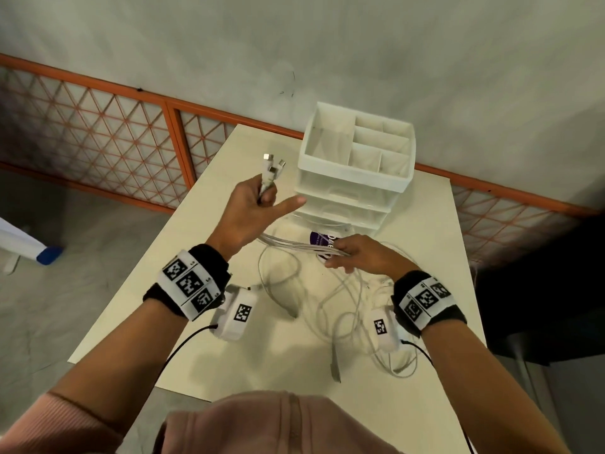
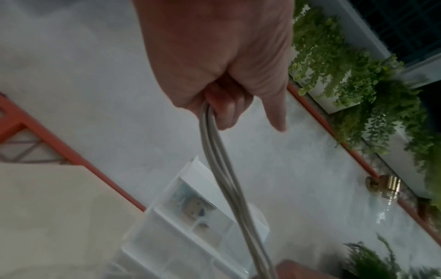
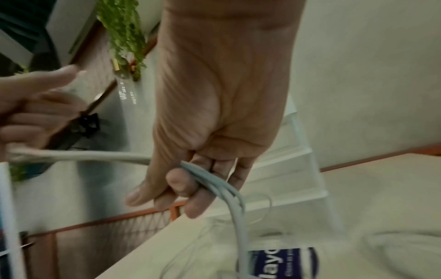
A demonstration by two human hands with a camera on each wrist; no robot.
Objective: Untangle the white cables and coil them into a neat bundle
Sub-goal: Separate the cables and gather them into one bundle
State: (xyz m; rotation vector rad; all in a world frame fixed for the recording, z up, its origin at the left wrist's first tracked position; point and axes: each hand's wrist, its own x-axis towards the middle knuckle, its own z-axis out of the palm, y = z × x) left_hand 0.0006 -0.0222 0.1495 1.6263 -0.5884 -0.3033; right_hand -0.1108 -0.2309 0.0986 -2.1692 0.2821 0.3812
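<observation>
Several white cables (image 1: 294, 246) run taut between my two hands above the cream table (image 1: 209, 250). My left hand (image 1: 258, 204) is raised and grips their plug ends (image 1: 271, 165), which stick up past the fist; its forefinger points right. In the left wrist view the cables (image 2: 222, 169) drop out of my left hand (image 2: 224, 105). My right hand (image 1: 347, 253) pinches the same strands lower down, near the table. In the right wrist view the cables (image 3: 212, 181) bend over the fingers of my right hand (image 3: 186, 188). Loose loops (image 1: 343, 306) of the cables lie tangled on the table below.
A white drawer organiser (image 1: 357, 165) with open top compartments stands at the table's far side. A purple-labelled packet (image 1: 322, 240) lies just before it, under the cables. An orange mesh railing (image 1: 131, 132) runs behind the table. Bare tabletop lies at the near left.
</observation>
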